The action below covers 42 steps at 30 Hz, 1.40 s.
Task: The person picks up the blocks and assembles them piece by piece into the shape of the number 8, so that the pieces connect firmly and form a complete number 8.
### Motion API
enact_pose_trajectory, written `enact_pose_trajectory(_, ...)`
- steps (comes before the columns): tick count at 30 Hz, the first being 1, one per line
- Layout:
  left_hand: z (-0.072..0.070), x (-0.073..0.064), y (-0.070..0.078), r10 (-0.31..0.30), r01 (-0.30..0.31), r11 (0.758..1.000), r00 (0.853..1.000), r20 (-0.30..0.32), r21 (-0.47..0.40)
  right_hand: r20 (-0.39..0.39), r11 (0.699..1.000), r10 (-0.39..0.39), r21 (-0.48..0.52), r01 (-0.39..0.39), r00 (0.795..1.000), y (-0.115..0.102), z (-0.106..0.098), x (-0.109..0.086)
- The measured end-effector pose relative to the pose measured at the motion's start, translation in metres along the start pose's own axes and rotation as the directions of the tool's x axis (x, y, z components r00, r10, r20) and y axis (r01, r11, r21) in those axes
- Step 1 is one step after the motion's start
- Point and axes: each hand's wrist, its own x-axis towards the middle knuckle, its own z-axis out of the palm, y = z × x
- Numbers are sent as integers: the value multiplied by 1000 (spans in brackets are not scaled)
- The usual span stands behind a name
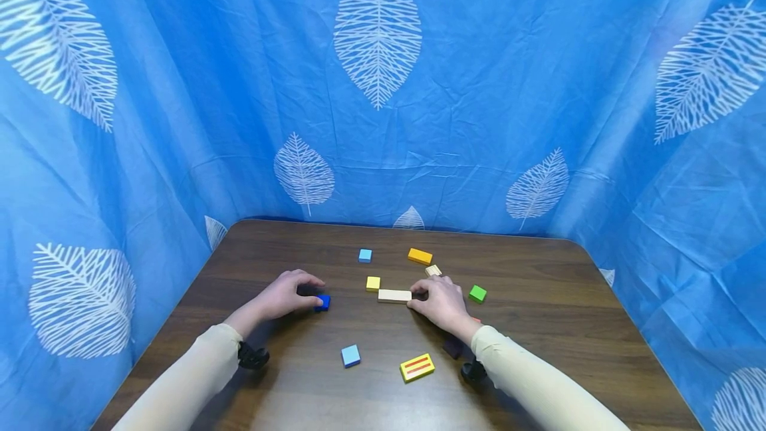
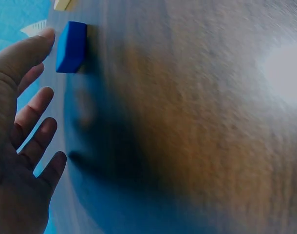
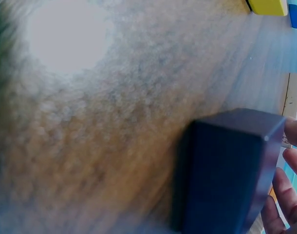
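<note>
My right hand (image 1: 441, 300) has its thumb and forefinger at the right end of a long cream wooden block (image 1: 393, 296), pinching it. In the right wrist view that cream block (image 3: 293, 97) is partly hidden behind a dark block (image 3: 226, 165). My left hand (image 1: 284, 295) stays spread beside a dark blue block (image 1: 324, 302), its thumb close to the near left corner. The left wrist view shows the blue block (image 2: 72, 47) lying on the table, with the fingers loosely bent and nothing between them. A small yellow block (image 1: 374, 283) sits just behind the cream block.
On the brown table (image 1: 287, 391) lie two light blue blocks, one far (image 1: 365, 255) and one near (image 1: 350, 356). Elsewhere are an orange block (image 1: 420, 256), a small cream block (image 1: 433, 271), a green block (image 1: 477, 294) and a yellow block with red stripes (image 1: 417, 368). A blue curtain (image 1: 467, 118) surrounds the table.
</note>
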Motion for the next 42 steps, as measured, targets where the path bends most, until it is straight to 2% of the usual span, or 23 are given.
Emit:
enact_pose_trajectory(6, -1, -5, -4, 0, 0, 1000, 1000, -3, -6, 0, 1000, -18, 24, 18, 1000, 0, -1, -1)
enact_pose_trajectory(22, 5, -7, -11, -16, 17, 999, 1000, -21, 43, -8, 999, -12, 32, 12, 1000, 1, -1, 0)
enact_pose_trajectory(42, 8, -7, -11, -2, 5, 998, 999, -45, 67, -5, 1000, -11, 25, 11, 1000, 1, 0, -1)
